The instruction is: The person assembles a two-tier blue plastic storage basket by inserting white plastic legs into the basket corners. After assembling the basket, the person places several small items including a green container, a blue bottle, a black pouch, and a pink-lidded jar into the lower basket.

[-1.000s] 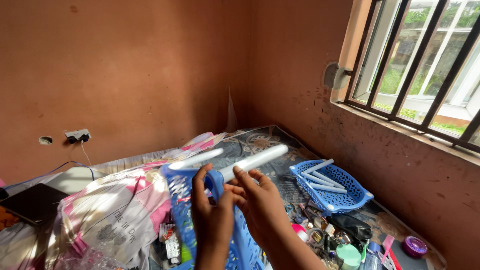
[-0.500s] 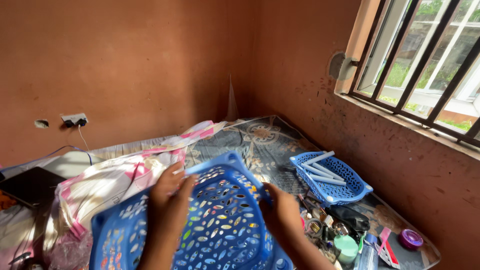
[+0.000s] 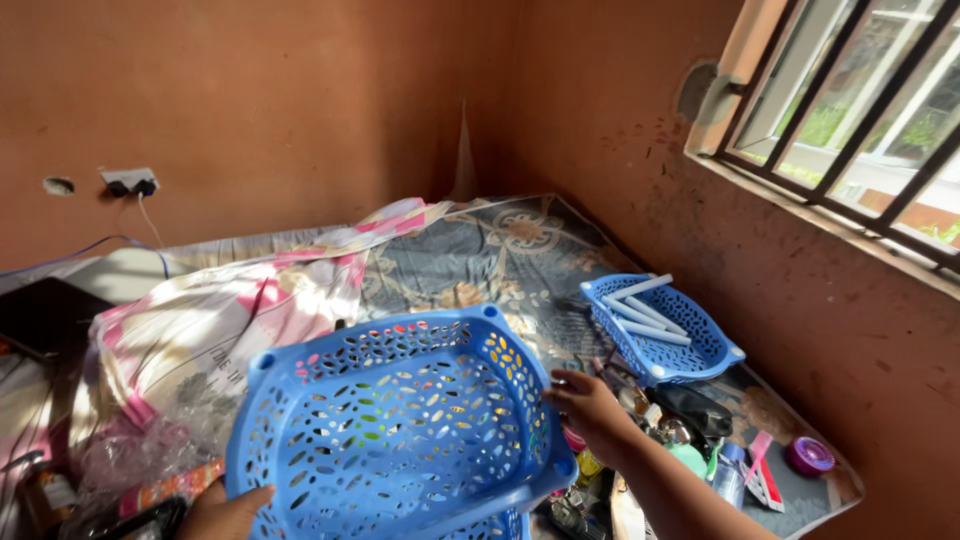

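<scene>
I hold a large blue perforated plastic basket (image 3: 400,410), tilted up so its empty inside faces me. My left hand (image 3: 225,510) grips its lower left rim. My right hand (image 3: 590,405) holds its right edge. Under it another blue basket (image 3: 500,525) shows at the bottom edge. A smaller blue basket (image 3: 665,330) with several white tubes lies on the bed to the right, apart from my hands.
A patterned bedsheet (image 3: 500,250) covers the mattress, with a pink and white cloth (image 3: 220,320) at the left. Small bottles and jars (image 3: 680,440) and a purple lid (image 3: 810,455) lie at the right. A barred window (image 3: 860,110) is above; a wall socket (image 3: 130,182) is at the left.
The white tubes my hands held a second ago are gone from them. The big blue basket has come up into both hands and tilted further to face me.
</scene>
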